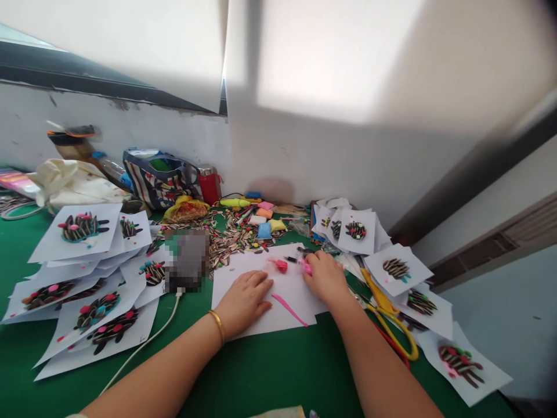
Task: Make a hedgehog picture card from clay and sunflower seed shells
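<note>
My left hand (246, 302), with a gold bangle at the wrist, lies flat with its fingers stretched out on a white sheet of paper (256, 267). My right hand (325, 277) is at the sheet's right side, its fingers curled over a small pink lump (307, 267) that looks like modelling clay. A thin pink strip (289, 310) rests on the paper between both hands. Left of my right fingertips are a red lump (281, 266) in clear wrap and a black pen-like piece (290, 259). My right fingertips are partly hidden.
Behind the paper spread loose sunflower seeds (224, 232) and coloured clay blocks (264, 230). Seed-picture cards pile up at left (89, 255) and right (397, 270). Yellow-handled scissors (398, 325) lie by my right forearm. A white cable (163, 331) runs from a blurred device (187, 261).
</note>
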Motion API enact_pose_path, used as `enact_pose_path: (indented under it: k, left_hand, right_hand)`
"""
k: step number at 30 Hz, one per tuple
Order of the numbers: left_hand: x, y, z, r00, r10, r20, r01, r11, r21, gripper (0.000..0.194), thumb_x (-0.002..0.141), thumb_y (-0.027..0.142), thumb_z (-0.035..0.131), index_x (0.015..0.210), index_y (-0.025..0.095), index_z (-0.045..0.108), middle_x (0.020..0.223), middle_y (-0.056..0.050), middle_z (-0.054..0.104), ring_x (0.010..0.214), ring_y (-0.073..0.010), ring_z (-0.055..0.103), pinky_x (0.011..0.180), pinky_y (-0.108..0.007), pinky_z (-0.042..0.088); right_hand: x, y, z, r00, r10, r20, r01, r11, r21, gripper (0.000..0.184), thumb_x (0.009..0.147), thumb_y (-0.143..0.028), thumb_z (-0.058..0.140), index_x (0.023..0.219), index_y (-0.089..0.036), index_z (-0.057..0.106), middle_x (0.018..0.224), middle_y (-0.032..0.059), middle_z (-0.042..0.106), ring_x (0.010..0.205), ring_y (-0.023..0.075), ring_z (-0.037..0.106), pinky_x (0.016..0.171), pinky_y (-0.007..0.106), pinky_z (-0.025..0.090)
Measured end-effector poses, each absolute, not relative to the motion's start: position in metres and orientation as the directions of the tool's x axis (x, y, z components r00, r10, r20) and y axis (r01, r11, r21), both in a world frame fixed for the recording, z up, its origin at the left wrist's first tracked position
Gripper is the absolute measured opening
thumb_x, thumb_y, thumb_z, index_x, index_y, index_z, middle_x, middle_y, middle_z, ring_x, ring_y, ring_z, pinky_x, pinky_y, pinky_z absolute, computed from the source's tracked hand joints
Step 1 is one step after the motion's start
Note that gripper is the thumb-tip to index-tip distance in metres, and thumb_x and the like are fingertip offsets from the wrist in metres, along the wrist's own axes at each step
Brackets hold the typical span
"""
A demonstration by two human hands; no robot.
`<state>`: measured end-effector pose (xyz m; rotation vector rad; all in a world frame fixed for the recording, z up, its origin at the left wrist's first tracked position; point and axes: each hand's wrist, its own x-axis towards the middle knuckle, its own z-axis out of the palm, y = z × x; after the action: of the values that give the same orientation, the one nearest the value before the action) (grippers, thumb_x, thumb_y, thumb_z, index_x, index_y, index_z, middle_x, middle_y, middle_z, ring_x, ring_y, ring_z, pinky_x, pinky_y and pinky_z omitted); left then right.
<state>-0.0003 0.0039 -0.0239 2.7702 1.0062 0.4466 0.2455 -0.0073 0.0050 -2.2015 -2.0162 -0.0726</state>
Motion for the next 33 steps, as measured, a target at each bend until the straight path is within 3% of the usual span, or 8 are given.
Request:
enact_pose_path:
  k: [4, 8, 15, 20, 23, 27, 31, 33]
  left_hand:
    - [0.001, -0.002, -0.021, 0.732, 0.643, 0.226, 0.609, -0.766, 0.206, 0.041, 0.084, 0.030, 0.063, 0.124, 0.019, 0.058, 0.133, -0.014, 0.055, 0.122, -0.0310, 0.050, 0.106, -0.049, 0.037]
    - [0.006, -0.021, -0.017, 0.715, 0.668, 0.207, 0.644, -0.744, 0.178, 0.027, 0.088, 0.023, 0.057, 0.113, 0.015, 0.063, 0.122, -0.016, 0.062, 0.120, -0.0312, 0.053, 0.102, -0.049, 0.042]
    - [-0.001, -0.044, -0.012, 0.744, 0.662, 0.089, 0.641, -0.746, 0.183, 0.072, 0.071, 0.049, 0.075, 0.128, 0.012, 0.055, 0.139, -0.022, 0.051, 0.130, -0.0391, 0.045, 0.106, -0.056, 0.038]
    - [0.001, -0.049, -0.008, 0.787, 0.615, 0.044, 0.604, -0.784, 0.145, 0.040, 0.079, 0.033, 0.070, 0.112, 0.012, 0.063, 0.126, -0.018, 0.061, 0.121, -0.0339, 0.055, 0.099, -0.047, 0.047]
    - [0.005, -0.054, -0.008, 0.805, 0.592, 0.019, 0.590, -0.804, 0.079, 0.023, 0.086, 0.025, 0.060, 0.104, 0.011, 0.065, 0.115, -0.017, 0.065, 0.114, -0.0332, 0.059, 0.091, -0.046, 0.052]
    - [0.006, -0.057, -0.010, 0.818, 0.574, 0.017, 0.574, -0.818, 0.034, 0.016, 0.090, 0.018, 0.050, 0.092, 0.013, 0.066, 0.101, -0.014, 0.068, 0.104, -0.0307, 0.062, 0.083, -0.043, 0.054]
    - [-0.002, -0.054, -0.003, 0.805, 0.591, 0.039, 0.581, -0.801, 0.147, 0.021, 0.093, 0.022, 0.048, 0.085, 0.016, 0.067, 0.092, -0.010, 0.069, 0.090, -0.0245, 0.065, 0.081, -0.038, 0.053]
    - [-0.011, -0.049, 0.008, 0.764, 0.641, 0.078, 0.602, -0.751, 0.271, 0.023, 0.093, 0.027, 0.049, 0.087, 0.019, 0.070, 0.092, -0.009, 0.071, 0.086, -0.0213, 0.066, 0.080, -0.034, 0.052]
  right_hand:
    - [0.227, -0.013, 0.005, -0.089, 0.946, 0.311, 0.951, 0.174, -0.256, 0.030, 0.084, -0.023, 0.059, 0.114, -0.022, 0.063, 0.122, 0.0115, 0.058, 0.116, 0.0286, 0.048, 0.097, 0.045, 0.037]
    - [0.201, -0.020, -0.005, -0.482, 0.823, 0.302, 0.676, 0.568, -0.469, 0.034, 0.090, -0.016, 0.049, 0.119, -0.025, 0.063, 0.116, 0.0058, 0.064, 0.110, 0.0190, 0.055, 0.098, 0.035, 0.043]
    - [0.211, -0.006, -0.028, -0.273, 0.942, 0.195, 0.840, 0.332, -0.429, 0.046, 0.085, -0.013, 0.051, 0.131, -0.013, 0.056, 0.138, 0.0139, 0.052, 0.128, 0.0240, 0.045, 0.110, 0.041, 0.033]
    - [0.215, -0.011, -0.018, -0.334, 0.929, 0.157, 0.821, 0.369, -0.437, 0.044, 0.086, -0.025, 0.057, 0.130, -0.018, 0.057, 0.138, 0.0106, 0.053, 0.127, 0.0232, 0.045, 0.110, 0.039, 0.032]
    - [0.210, -0.019, -0.008, -0.444, 0.887, 0.124, 0.782, 0.452, -0.429, 0.045, 0.077, -0.038, 0.071, 0.119, -0.024, 0.063, 0.133, 0.0078, 0.055, 0.123, 0.0251, 0.046, 0.107, 0.041, 0.032]
    - [0.210, -0.022, -0.002, -0.466, 0.882, 0.075, 0.795, 0.454, -0.402, 0.040, 0.073, -0.032, 0.075, 0.111, -0.025, 0.064, 0.123, 0.0054, 0.057, 0.117, 0.0238, 0.047, 0.102, 0.037, 0.034]
    - [0.224, -0.015, -0.007, -0.364, 0.928, 0.075, 0.875, 0.369, -0.313, 0.027, 0.083, -0.015, 0.059, 0.108, -0.023, 0.066, 0.113, 0.0059, 0.062, 0.109, 0.0212, 0.050, 0.098, 0.035, 0.035]
    - [0.233, -0.011, -0.009, -0.311, 0.945, 0.106, 0.908, 0.328, -0.260, 0.033, 0.086, -0.007, 0.050, 0.109, -0.023, 0.067, 0.112, 0.0070, 0.064, 0.108, 0.0210, 0.051, 0.097, 0.035, 0.036]
